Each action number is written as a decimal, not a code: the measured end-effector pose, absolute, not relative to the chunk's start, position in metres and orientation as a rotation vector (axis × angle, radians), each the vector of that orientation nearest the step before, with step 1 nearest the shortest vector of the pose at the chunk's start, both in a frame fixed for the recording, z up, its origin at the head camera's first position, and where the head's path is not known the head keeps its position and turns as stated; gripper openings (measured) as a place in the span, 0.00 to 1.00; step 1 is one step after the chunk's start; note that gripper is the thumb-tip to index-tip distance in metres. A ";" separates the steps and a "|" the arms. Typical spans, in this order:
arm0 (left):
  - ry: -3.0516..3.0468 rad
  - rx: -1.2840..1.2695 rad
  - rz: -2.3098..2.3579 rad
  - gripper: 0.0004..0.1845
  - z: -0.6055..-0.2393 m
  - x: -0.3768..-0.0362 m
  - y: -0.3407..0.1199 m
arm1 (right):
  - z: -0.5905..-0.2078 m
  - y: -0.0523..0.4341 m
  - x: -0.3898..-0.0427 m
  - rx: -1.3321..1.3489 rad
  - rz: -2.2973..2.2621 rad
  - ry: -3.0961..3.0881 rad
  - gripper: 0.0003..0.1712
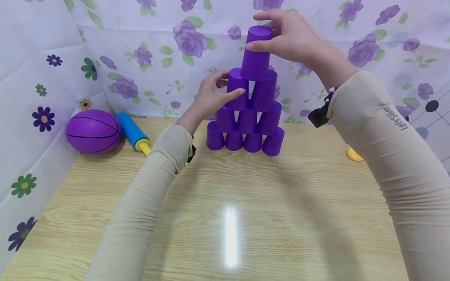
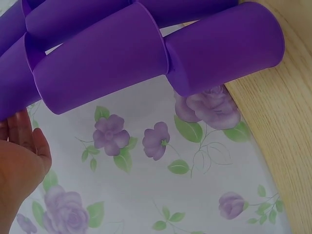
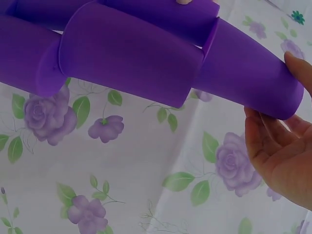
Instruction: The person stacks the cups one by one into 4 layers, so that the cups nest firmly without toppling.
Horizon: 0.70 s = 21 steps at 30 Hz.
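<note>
Upside-down purple cups are stacked as a pyramid, with several in the bottom row (image 1: 233, 141). At the peak, my right hand (image 1: 295, 41) grips the top cup (image 1: 256, 64) near its closed end, thumb in front and fingers behind. That cup's rim meets the two cups below, as the right wrist view also shows around the top cup (image 3: 248, 73). One tier lower, my left hand (image 1: 211, 93) holds the left cup (image 1: 237, 80) between thumb and fingers. Beside it is the right cup (image 1: 263, 91) of that tier. In the left wrist view, fingertips (image 2: 19, 126) touch the held cup (image 2: 14, 83).
Left on the wooden table (image 1: 225, 195) lie a purple ball (image 1: 93, 131) with black lines and a blue hand pump (image 1: 131, 128) with a yellow end. A small yellow object (image 1: 354, 155) sits by my right sleeve. Flowered cloth (image 1: 140, 78) hangs close behind the pyramid.
</note>
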<state>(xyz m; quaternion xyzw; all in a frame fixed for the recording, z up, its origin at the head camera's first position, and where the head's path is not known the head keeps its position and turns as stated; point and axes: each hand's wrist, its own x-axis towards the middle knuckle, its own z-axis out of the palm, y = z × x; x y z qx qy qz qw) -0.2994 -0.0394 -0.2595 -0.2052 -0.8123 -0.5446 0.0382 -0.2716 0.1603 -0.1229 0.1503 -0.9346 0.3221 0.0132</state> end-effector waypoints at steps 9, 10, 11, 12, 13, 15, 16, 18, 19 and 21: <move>-2.550 -0.636 -1.632 0.34 -0.255 -0.301 -0.040 | -0.133 0.166 -0.260 0.461 1.005 -2.836 0.52; -2.576 -0.646 -1.613 0.33 -0.254 -0.302 -0.041 | -0.135 0.167 -0.260 0.467 1.009 -2.821 0.52; -2.608 -0.655 -1.586 0.32 -0.253 -0.303 -0.043 | -0.137 0.169 -0.259 0.475 1.007 -2.811 0.52; -2.636 -0.671 -1.563 0.30 -0.252 -0.304 -0.045 | -0.141 0.171 -0.258 0.483 0.995 -2.801 0.52; -2.664 -0.690 -1.534 0.30 -0.253 -0.306 -0.048 | -0.144 0.174 -0.257 0.493 0.988 -2.792 0.52; -2.733 -0.719 -1.469 0.29 -0.254 -0.307 -0.053 | -0.151 0.179 -0.256 0.516 0.976 -2.775 0.53; -2.767 -0.728 -1.419 0.30 -0.255 -0.308 -0.055 | -0.155 0.182 -0.256 0.521 0.980 -2.771 0.53; -2.823 -0.736 -1.355 0.35 -0.260 -0.308 -0.059 | -0.165 0.189 -0.255 0.531 0.987 -2.765 0.54; -2.840 -0.741 -1.329 0.39 -0.263 -0.307 -0.061 | -0.170 0.193 -0.254 0.535 0.992 -2.760 0.55; -2.874 -0.728 -1.275 0.45 -0.269 -0.306 -0.065 | -0.182 0.203 -0.252 0.549 0.997 -2.753 0.56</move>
